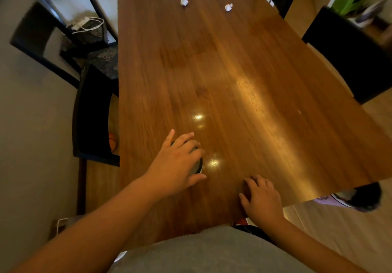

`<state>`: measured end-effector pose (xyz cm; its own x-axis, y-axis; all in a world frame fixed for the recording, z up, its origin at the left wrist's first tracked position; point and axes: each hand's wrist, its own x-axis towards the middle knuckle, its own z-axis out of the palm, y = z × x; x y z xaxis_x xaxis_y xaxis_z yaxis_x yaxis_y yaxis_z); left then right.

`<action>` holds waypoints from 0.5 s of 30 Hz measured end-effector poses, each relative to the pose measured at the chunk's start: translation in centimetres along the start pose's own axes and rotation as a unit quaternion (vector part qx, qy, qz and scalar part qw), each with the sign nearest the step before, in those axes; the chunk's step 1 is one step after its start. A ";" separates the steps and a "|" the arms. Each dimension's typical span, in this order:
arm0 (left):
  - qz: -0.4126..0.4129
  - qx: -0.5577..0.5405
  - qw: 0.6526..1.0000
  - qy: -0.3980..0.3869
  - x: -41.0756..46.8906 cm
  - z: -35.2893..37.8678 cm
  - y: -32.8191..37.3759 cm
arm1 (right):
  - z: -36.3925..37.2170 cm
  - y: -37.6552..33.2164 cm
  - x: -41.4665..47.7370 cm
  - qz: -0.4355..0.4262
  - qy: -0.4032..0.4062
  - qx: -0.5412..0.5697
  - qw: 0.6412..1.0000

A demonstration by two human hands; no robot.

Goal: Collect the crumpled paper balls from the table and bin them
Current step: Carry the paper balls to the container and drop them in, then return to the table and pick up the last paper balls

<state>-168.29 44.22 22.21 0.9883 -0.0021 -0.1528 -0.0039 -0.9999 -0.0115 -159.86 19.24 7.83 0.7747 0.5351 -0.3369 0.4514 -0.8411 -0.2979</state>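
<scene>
Two roundish paper balls (184, 1) (228, 7), without clear long axis, sit side by side far across the table (233, 71); the left hand (176, 162) spreads over a dark round object (198, 165), and the right hand (261, 198) rests curled, empty.

Head view: wooden table (244, 77), two crumpled paper balls at far end, left paper ball (184, 1) and right paper ball (228, 7), well apart from both hands. Left hand (180, 162) lies spread over a round dark object (198, 164), mostly hidden. Right hand (262, 200) rests palm-down, fingers curled, near table's near edge.
</scene>
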 end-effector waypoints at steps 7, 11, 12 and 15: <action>0.048 -0.141 0.986 0.075 -4.1 1.7 3.4 | -0.2 -0.3 -0.4 0.000 -0.019 0.002 1.000; 0.041 -0.269 0.957 -0.103 -6.2 6.3 4.9 | 0.3 -1.1 -3.6 0.030 -0.006 0.114 0.993; 0.038 -0.304 0.941 -0.144 -6.5 7.9 5.4 | 0.6 -1.3 -4.9 0.042 -0.001 0.138 0.990; 0.010 -0.381 0.893 -0.240 -7.4 13.0 6.8 | 1.7 -1.7 -8.8 0.089 -0.010 0.190 0.978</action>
<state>-177.58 37.59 10.42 0.8097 -0.1964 -0.5530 0.2649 -0.7186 0.6430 -168.21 16.08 9.83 0.8161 0.3871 -0.4292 0.1104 -0.8334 -0.5416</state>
